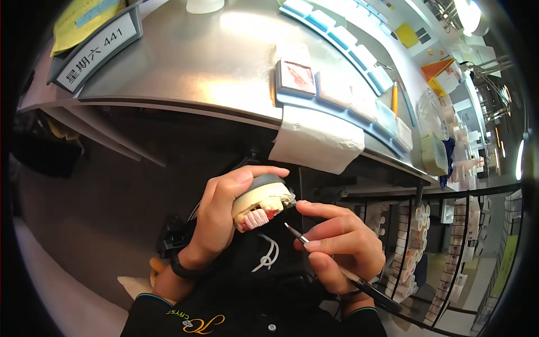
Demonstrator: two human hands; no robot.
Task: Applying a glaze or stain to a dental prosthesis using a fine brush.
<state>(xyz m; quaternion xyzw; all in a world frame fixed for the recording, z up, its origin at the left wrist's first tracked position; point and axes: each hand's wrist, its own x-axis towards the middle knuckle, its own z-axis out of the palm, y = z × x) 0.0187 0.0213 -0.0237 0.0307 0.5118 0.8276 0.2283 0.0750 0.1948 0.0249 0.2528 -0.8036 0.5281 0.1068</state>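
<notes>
Left-hand fingers (227, 190) are clamped around the dental model (257, 199), its pink-white teeth (256, 219) outward; right-hand fingers (343, 226) pinch a slim brush-like tool (297, 232), its tip near the teeth.

The left hand (218, 203) could pass over the counter's (179, 64) front edge between the grey-framed sign (96, 53) and blue tray (301, 100); rightward, tray and overhanging white sheet (317, 140) obstruct that edge.

Close above two hands (216, 196) at the near side of the metal workbench (168, 62), we look down through a head-worn fisheye camera, forward across the workbench's top and wide to the shelving (400, 247) on its right.
</notes>
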